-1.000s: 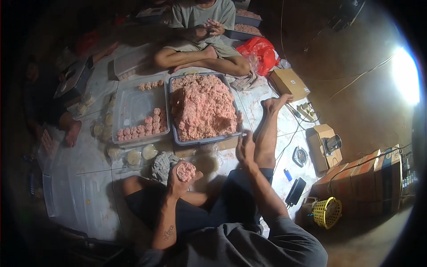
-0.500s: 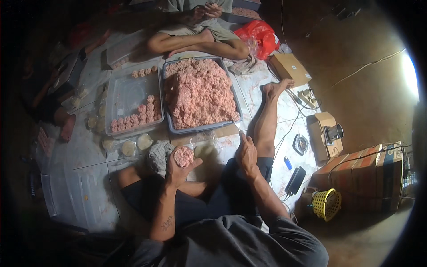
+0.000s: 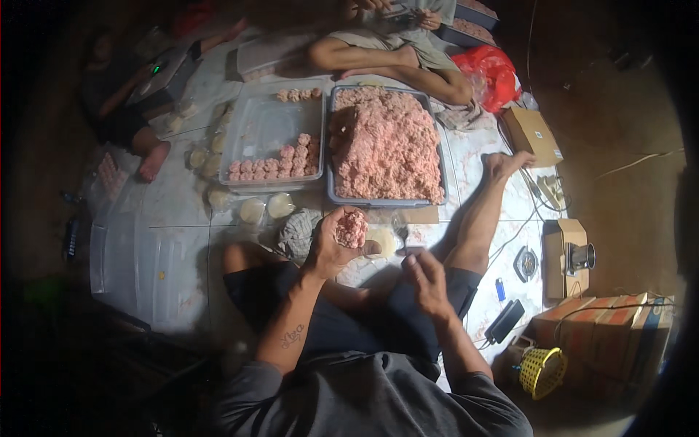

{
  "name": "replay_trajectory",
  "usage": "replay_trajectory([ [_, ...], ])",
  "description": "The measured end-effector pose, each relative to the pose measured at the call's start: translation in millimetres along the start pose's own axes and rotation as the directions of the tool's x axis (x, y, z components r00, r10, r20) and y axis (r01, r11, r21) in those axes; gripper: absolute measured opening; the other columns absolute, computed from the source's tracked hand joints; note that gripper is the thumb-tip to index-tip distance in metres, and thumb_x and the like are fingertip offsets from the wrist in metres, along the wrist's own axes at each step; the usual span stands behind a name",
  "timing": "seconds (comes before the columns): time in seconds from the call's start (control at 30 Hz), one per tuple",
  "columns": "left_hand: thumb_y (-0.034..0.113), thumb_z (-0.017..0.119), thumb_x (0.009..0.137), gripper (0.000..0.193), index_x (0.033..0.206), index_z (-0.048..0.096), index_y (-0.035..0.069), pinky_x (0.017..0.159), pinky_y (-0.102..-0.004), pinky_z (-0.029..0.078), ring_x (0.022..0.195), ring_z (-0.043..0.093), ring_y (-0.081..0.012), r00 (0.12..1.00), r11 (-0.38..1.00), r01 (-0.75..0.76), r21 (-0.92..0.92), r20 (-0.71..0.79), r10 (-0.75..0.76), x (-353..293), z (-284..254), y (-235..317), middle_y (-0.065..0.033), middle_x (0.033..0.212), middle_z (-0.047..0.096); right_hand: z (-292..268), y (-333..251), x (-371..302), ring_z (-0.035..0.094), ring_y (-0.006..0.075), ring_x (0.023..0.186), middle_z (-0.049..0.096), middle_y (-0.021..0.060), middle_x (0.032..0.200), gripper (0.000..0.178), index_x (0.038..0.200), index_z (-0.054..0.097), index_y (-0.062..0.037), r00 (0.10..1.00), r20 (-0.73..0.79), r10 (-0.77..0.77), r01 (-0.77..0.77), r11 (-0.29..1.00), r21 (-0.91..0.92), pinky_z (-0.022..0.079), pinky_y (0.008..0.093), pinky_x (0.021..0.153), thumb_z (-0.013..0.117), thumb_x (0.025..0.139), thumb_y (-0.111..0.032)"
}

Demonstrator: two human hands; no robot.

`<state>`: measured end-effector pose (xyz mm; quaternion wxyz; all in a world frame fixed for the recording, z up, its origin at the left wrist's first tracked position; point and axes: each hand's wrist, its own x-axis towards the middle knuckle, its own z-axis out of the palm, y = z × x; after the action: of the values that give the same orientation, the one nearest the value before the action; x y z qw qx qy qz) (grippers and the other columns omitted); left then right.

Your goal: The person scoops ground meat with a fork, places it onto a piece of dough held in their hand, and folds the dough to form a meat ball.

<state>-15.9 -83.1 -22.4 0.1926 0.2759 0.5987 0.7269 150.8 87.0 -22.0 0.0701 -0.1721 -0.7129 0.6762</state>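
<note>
Over my lap, my left hand (image 3: 336,246) is curled around a dumpling (image 3: 351,229) heaped with pink minced filling; its wrapper is mostly hidden by the fingers. Just to its right, my right hand (image 3: 428,280) is closed on a small flat tool (image 3: 414,250), whose exact kind I cannot make out. Beyond both hands stands a grey-blue tub (image 3: 329,186) piled high with minced filling (image 3: 386,149). Left of it, a clear plastic box (image 3: 227,156) holds rows of finished dumplings (image 3: 273,166). Pale round wrappers (image 3: 378,242) lie on plastic beside my left thumb.
Packs of round wrappers (image 3: 253,210) and a checked cloth (image 3: 299,231) lie before the box. One person (image 3: 408,54) sits opposite, another (image 3: 120,109) at far left. Cables, a lighter (image 3: 500,289), an ashtray (image 3: 526,264), cartons (image 3: 604,331) and a yellow basket (image 3: 542,371) are at right.
My right hand and its tool have moved from the tub's near edge toward me, closer to my left hand. The whole view has shifted, so the scene sits further right.
</note>
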Motion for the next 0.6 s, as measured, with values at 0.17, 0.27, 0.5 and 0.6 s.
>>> replay_trajectory([
  [0.17, 0.012, 0.094, 0.066, 0.047, 0.099, 0.06, 0.005, 0.073, -0.0241, 0.051, 0.082, 0.057, -0.0074, 1.0, 1.0, -0.009, 0.027, 0.006, 0.009, -2.7, -3.2, -4.5, 0.0012, 0.084, 0.059, 38.5, 17.1, 7.2, 0.062, 0.0259, 0.08, 0.064, 0.0125, 0.09, 0.019, 0.112, 0.063, -0.0007, 0.952, 0.074, -0.298, 0.307, 0.917, -0.254, 0.049, 0.0342, 0.074, 0.049, 0.1, -0.006],
  [0.27, 0.015, 0.095, 0.066, 0.046, 0.092, 0.059, 0.005, 0.071, -0.0243, 0.05, 0.077, 0.055, -0.0075, 0.992, 0.95, 0.001, 0.311, -0.117, 0.037, -6.0, -2.7, -19.1, 0.002, 0.081, 0.058, 39.5, 11.0, 20.2, 0.063, 0.0386, 0.082, 0.063, 0.0198, 0.091, 0.021, 0.109, 0.062, -0.0005, 0.915, 0.133, -0.381, 0.393, 0.766, -0.51, 0.051, 0.04, 0.072, 0.05, 0.092, 0.0],
  [0.5, 0.026, 0.099, 0.058, 0.062, 0.103, 0.061, 0.006, 0.075, -0.0227, 0.047, 0.083, 0.053, -0.0063, 0.989, 0.985, 0.138, 0.101, -0.075, -0.131, -14.8, -22.6, 20.6, 0.0031, 0.09, 0.059, 16.4, 9.1, 2.3, 0.055, 0.0167, 0.079, 0.06, 0.0072, 0.083, 0.017, 0.109, 0.062, -0.0009, 0.984, -0.023, -0.175, 0.169, 0.973, -0.159, 0.046, 0.0296, 0.073, 0.05, 0.098, -0.004],
  [0.6, 0.022, 0.1, 0.056, 0.062, 0.102, 0.061, 0.006, 0.073, -0.0227, 0.047, 0.082, 0.053, -0.0061, 0.987, 0.987, -0.061, 0.151, -0.14, 0.082, -9.7, -16.4, 26.3, 0.0031, 0.09, 0.058, 27.6, 3.3, -4.4, 0.053, 0.0144, 0.079, 0.058, 0.0058, 0.084, 0.019, 0.113, 0.062, -0.0003, 0.999, 0.037, -0.006, 0.008, 0.998, -0.059, 0.045, 0.0285, 0.074, 0.049, 0.102, -0.008],
])
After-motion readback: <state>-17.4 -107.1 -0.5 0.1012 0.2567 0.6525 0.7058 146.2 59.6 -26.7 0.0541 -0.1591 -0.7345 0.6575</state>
